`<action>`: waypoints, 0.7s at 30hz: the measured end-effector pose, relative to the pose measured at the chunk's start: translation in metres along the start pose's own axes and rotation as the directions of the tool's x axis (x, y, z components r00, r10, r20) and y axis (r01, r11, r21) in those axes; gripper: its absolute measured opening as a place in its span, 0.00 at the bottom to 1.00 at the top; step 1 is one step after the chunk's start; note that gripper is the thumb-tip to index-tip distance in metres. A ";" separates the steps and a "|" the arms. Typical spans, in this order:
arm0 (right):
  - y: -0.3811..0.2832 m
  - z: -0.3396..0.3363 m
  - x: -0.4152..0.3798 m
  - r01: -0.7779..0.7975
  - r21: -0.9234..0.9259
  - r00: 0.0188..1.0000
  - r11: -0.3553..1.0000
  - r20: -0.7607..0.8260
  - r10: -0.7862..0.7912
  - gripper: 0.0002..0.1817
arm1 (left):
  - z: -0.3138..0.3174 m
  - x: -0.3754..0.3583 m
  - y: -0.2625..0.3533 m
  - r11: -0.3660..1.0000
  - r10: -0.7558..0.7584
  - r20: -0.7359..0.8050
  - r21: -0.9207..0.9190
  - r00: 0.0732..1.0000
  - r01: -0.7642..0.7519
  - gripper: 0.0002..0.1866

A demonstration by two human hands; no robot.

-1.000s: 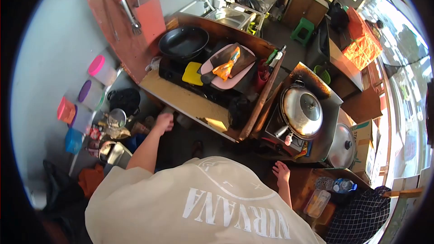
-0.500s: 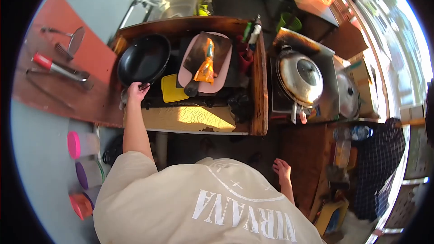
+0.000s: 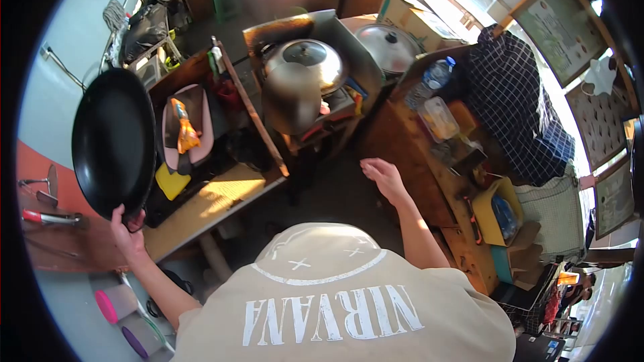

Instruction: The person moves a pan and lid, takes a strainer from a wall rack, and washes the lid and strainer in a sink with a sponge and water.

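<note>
My left hand [image 3: 127,231] grips the rim-side handle of a black wok [image 3: 113,141], held up at the left above the wooden counter. The wok is tilted so that its dark inside faces me. Out in the air, right of centre, my right hand [image 3: 382,177] holds nothing, its fingers stretched out and slightly apart. Beside the wok on the counter lie a pink cutting board [image 3: 206,121], an orange packet [image 3: 186,131] and a yellow flat piece [image 3: 172,183].
A lidded pan [image 3: 335,70] sits on the stove, partly behind a blurred smudge. Another metal lid [image 3: 388,47] lies behind it. To the right, a wooden cabinet carries a water bottle [image 3: 437,74], a food container [image 3: 439,121] and a checked cloth [image 3: 513,100]. Utensils hang on the left wall.
My left hand has lifted the wok off the counter and drawn it closer. The view has swung right. My right hand has risen and reaches farther forward.
</note>
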State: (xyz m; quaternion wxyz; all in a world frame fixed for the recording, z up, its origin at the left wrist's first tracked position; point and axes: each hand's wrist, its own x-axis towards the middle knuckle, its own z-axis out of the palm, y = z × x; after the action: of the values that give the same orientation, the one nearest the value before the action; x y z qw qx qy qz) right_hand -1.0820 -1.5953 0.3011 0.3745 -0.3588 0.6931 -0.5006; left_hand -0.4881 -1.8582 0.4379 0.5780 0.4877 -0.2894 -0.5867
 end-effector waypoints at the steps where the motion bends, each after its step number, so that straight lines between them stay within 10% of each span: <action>1: -0.013 -0.010 -0.001 0.076 0.021 0.997 0.997 0.030 -0.076 0.14 | 0.029 -0.029 0.001 1.000 -0.009 -0.005 -0.001 1.000 0.009 0.11; 9: -0.084 -0.111 -0.069 0.207 0.461 0.945 0.863 0.135 -0.299 0.23 | 0.255 -0.238 -0.084 0.982 -0.186 0.256 0.061 0.949 0.176 0.05; 11: -0.067 -0.141 -0.088 0.197 0.468 0.941 0.862 0.157 -0.301 0.28 | 0.272 -0.242 -0.144 0.892 -0.433 0.429 0.076 0.793 0.446 0.05; 15: -0.013 -0.172 -0.124 -0.037 0.852 0.998 0.523 0.060 -0.027 0.38 | 0.324 -0.276 -0.250 0.714 -0.692 0.333 0.443 0.640 0.542 0.08; 21: 0.149 -0.159 -0.130 -0.386 0.819 0.828 0.425 0.105 0.550 0.23 | 0.285 -0.254 -0.422 0.475 -0.869 0.311 0.742 0.385 0.472 0.12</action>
State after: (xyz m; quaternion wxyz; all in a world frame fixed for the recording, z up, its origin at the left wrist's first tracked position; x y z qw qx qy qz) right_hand -1.1797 -1.3782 0.2135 0.5562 0.1085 0.4860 -0.6653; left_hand -0.9501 -1.6088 0.2185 -0.0376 0.4616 -0.3866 -0.7976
